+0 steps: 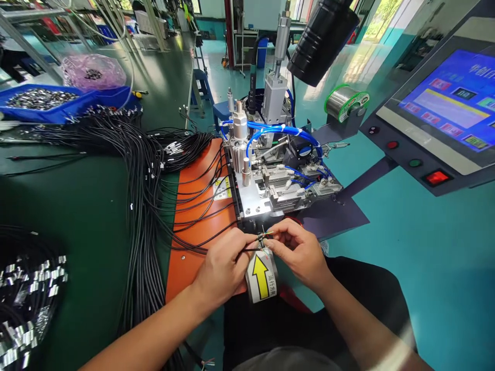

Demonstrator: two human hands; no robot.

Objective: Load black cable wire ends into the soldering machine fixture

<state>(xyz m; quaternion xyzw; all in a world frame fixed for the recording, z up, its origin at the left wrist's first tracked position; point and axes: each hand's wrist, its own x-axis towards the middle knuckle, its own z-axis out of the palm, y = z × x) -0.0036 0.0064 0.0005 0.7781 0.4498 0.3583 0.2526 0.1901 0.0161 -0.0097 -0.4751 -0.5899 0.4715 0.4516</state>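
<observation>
My left hand (pixel 228 260) pinches a black cable (pixel 250 249) near its end, at the front of the machine (pixel 257 198). Thin coloured wires (pixel 267 233) come out of the cable end, and the fingers of my right hand (pixel 299 250) are closed on them. Both hands are close together over a small fixture. Below them is a white label with a yellow arrow (pixel 261 278). Several black cables lie across the orange plate (pixel 197 206) left of the machine.
Bundled black cables (pixel 141 247) cover part of the green table (pixel 88 216). A blue tray (pixel 42 98) of small metal parts stands at the left. A solder spool (pixel 345 102), a control screen (pixel 456 103) and a black cylinder (pixel 323 41) surround the machine.
</observation>
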